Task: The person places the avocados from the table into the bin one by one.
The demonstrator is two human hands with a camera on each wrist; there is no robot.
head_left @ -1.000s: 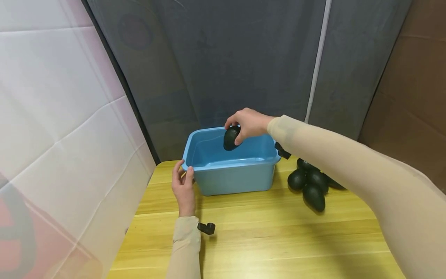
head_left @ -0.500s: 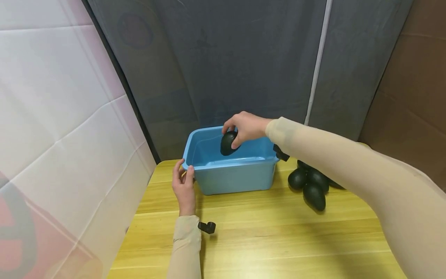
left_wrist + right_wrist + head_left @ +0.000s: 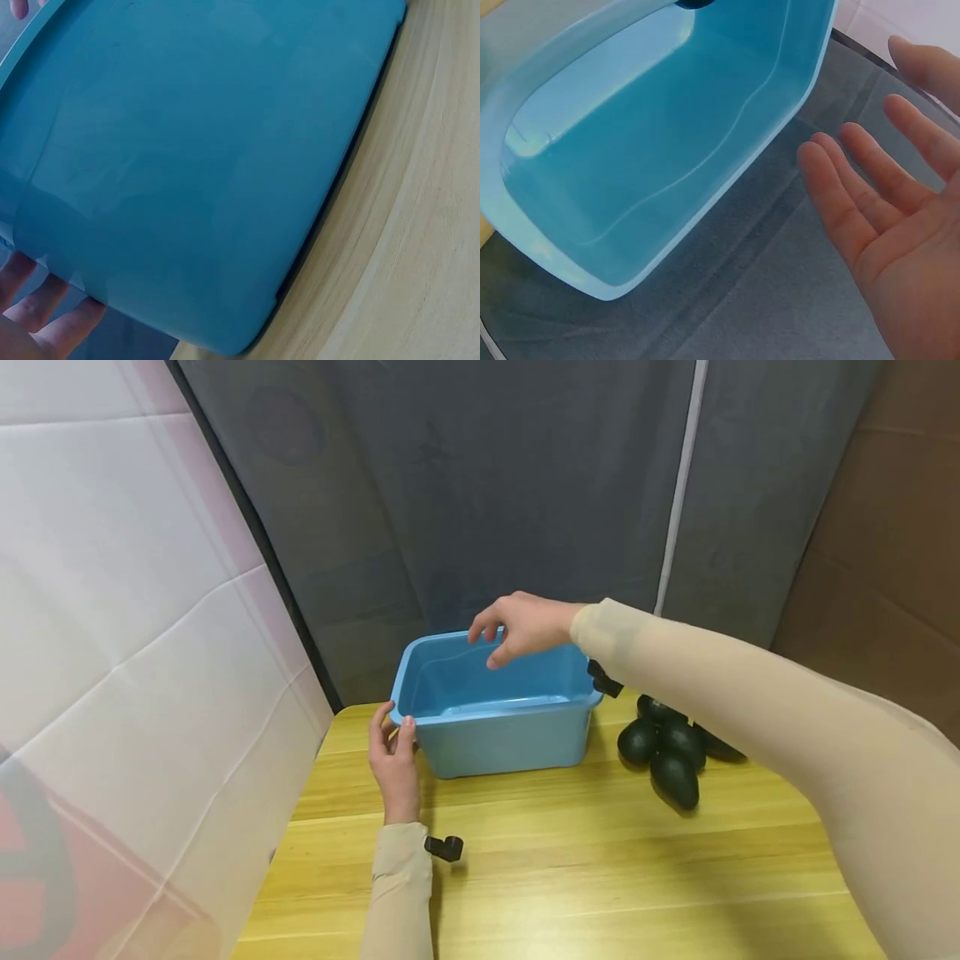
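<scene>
A blue plastic bin [image 3: 495, 718] stands at the back of a yellow wooden table [image 3: 600, 860]. My right hand [image 3: 517, 627] hovers open above the bin's far rim with nothing in it; in the right wrist view its fingers [image 3: 900, 217] are spread beside the bin [image 3: 667, 135]. Inside the bin, a dark rounded shape [image 3: 697, 3] shows only at the top edge of that view. My left hand [image 3: 393, 764] grips the bin's front left corner at the rim. Up close, the left wrist view shows the bin's wall [image 3: 210, 165], and my fingers [image 3: 37, 319] beneath its rim.
Several dark green avocados [image 3: 667, 747] lie in a pile on the table right of the bin. A grey curtain hangs close behind the bin, a white panel closes the left side, and a brown wall the right. Bare wood stretches in front of the bin.
The right hand held a dark avocado over the bin and lowered it; now the hand is open and the avocado is out of its grip. The left hand has stayed on the corner.
</scene>
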